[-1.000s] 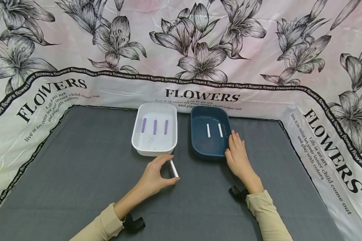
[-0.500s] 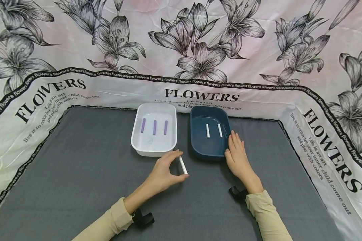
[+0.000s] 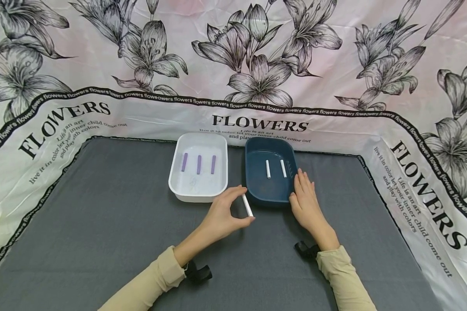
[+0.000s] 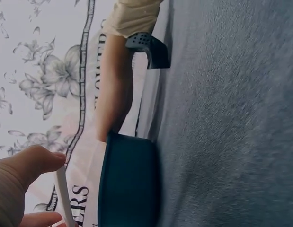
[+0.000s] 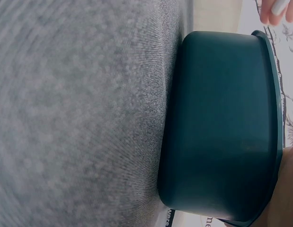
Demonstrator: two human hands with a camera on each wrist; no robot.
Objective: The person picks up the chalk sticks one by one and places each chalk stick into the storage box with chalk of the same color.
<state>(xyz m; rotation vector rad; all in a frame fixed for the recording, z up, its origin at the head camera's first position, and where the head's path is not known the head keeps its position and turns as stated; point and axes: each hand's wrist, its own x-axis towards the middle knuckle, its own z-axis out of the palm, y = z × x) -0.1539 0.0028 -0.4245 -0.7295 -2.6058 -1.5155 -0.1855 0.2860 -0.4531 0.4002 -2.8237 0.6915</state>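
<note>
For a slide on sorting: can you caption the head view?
Left hand pinches a white chalk stick beside the dark blue plastic tray; right hand rests against its side.

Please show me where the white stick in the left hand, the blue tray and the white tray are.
white stick [image 3: 247, 205]: head view, middle of the stick.
blue tray [image 3: 270, 199]: head view, near wall.
white tray [image 3: 196, 198]: head view, near rim.

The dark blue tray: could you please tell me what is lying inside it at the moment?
Inside the dark blue tray lie two white sticks, side by side and apart. The right hand rests against its right wall, hiding that edge.
</note>
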